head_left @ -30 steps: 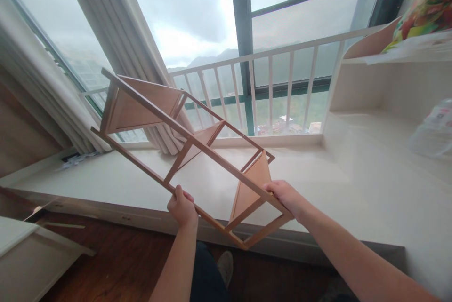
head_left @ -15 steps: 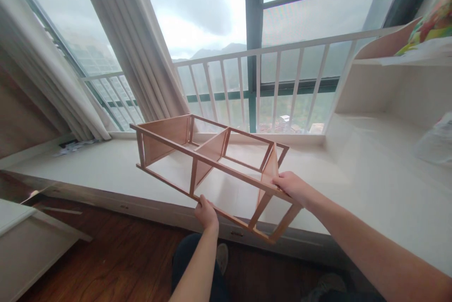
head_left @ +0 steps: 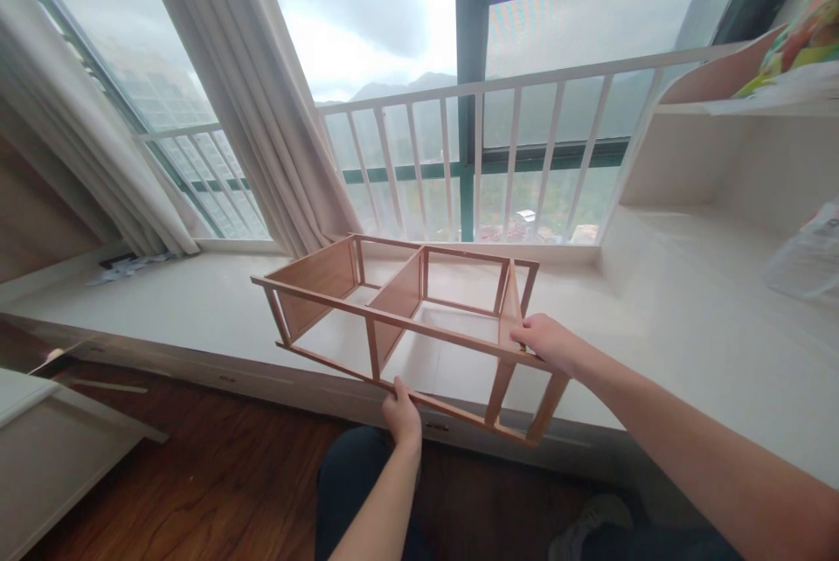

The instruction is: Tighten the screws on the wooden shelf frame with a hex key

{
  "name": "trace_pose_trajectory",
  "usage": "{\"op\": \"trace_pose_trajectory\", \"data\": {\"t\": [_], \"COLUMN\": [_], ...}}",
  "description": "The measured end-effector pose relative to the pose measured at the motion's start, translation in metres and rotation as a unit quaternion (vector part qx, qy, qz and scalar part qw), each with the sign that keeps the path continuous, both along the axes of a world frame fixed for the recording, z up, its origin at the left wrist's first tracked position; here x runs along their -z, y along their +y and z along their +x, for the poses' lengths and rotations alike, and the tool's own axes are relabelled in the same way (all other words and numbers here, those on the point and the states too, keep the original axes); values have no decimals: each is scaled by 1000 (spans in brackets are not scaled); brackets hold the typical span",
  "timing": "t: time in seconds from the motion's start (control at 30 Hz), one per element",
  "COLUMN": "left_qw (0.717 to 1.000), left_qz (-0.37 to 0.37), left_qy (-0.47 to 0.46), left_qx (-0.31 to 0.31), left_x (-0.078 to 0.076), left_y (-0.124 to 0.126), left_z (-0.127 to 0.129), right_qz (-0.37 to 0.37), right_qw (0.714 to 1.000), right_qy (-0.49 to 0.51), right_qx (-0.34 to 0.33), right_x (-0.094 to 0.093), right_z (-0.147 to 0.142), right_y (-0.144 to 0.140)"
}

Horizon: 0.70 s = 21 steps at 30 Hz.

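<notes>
A wooden shelf rack (head_left: 397, 301) lies on its side over the white window ledge (head_left: 197, 308), its shelf boards standing on edge. Its near long rail reaches to the ledge's front edge. My left hand (head_left: 402, 414) is closed round the lower near rail, about midway along. Higher and to the right, my right hand (head_left: 549, 342) grips the upper near rail beside the end board. Whether the rack's far side rests on the ledge or hangs just above it, I cannot tell.
A white railing (head_left: 477, 89) and windows stand behind the ledge, with a grey curtain (head_left: 255, 98) to the left. White shelving (head_left: 682, 159) with a plastic bag (head_left: 809, 259) is at right. A white cabinet (head_left: 58, 456) stands on the wooden floor (head_left: 216, 474).
The rack has come down at its left end and shifted slightly right, now lying more level. Both hands have kept their hold and moved a little right with it.
</notes>
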<state>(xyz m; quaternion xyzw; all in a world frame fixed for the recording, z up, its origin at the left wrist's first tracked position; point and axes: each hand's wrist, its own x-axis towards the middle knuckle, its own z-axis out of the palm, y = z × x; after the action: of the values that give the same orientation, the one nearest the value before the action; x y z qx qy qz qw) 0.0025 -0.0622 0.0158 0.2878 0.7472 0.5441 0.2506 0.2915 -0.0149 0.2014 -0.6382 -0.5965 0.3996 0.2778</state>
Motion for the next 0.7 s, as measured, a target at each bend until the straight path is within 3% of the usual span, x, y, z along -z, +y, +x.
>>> {"op": "trace_pose_trajectory", "data": {"t": [0.27,0.7], "left_qw": [998,980], "left_qz": [-46,-129], "left_qy": [-12,-19], "left_qx": [51,153], "left_x": [14,37], "left_y": [-13,-7], "left_z": [16,31], "right_qz": [-37,-34], "right_qw": [997,990], "right_qy": [-71,-135], "right_qx": [-2,-26], "right_x": [-7,-6], "right_z": [4,31], "right_y": [-5,-5]}}
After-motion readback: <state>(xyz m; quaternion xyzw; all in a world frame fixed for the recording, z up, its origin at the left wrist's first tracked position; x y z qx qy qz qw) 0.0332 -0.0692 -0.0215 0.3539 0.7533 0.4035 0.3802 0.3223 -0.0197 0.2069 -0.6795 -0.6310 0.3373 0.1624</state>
